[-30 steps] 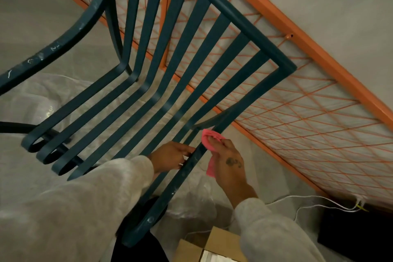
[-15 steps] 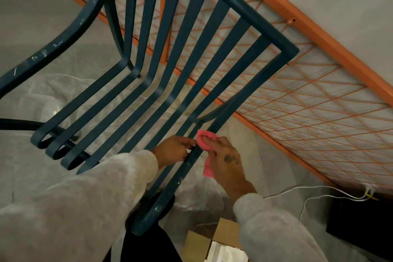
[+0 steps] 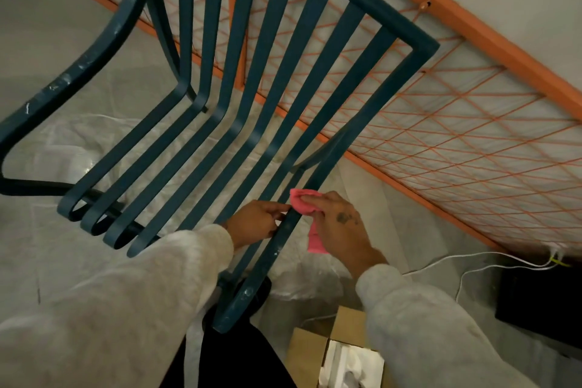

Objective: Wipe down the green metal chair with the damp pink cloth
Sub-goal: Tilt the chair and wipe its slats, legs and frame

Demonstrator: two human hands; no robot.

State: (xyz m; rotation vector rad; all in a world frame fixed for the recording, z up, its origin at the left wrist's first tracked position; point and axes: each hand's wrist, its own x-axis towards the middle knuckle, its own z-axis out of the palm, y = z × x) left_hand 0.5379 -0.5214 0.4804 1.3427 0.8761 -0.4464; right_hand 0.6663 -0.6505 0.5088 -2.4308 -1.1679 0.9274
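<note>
The green metal chair fills the view, its flat slats running from the backrest down into the seat. My right hand grips the pink cloth and presses it against the outer right bar of the seat frame; a loose end of the cloth hangs below the hand. My left hand grips the same bar just to the left of the cloth, fingers wrapped around the metal. White scuff marks show on the chair's left arm.
An orange railing with orange netting runs diagonally behind the chair. An open cardboard box lies on the floor below my right arm. White cables trail to a dark object at the right. Plastic sheeting covers the floor.
My right hand has slid the pink cloth slightly up the bar. The left hand stays on the bar. The view has shifted a little, bringing the chair lower in frame.
</note>
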